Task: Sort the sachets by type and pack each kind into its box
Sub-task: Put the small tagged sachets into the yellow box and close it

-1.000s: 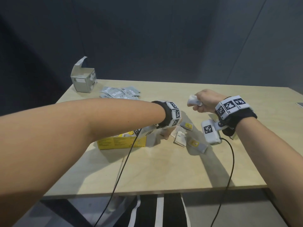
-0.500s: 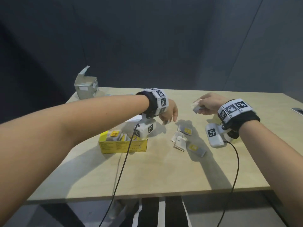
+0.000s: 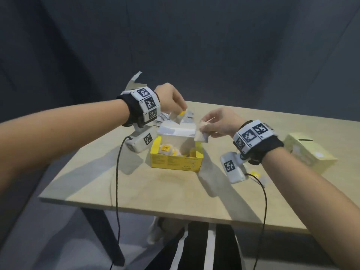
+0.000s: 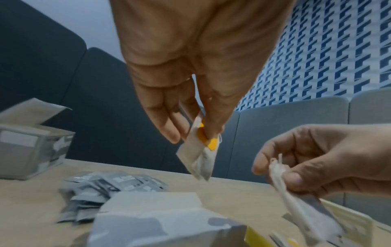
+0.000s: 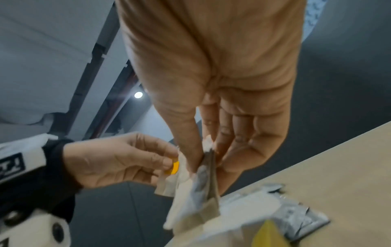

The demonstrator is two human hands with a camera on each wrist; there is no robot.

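An open yellow box with several yellow-tagged tea bags inside sits mid-table, its pale lid raised behind. My left hand hovers above the lid's back left and pinches a white tea bag with a yellow tag. My right hand is over the box's right side, pinching a bunch of white tea bags that hang down; the right wrist view shows these tea bags between thumb and fingers. Grey sachets lie in a pile behind the box.
An open grey box stands at the table's far left corner. A closed pale yellow box sits to the right. A few tagged tea bags lie on the table under my right wrist. Cables hang from both wrists.
Both hands have come together above the yellow box. My left hand has risen from the table and now holds a tagged tea bag; the right hand still holds its tea bags.
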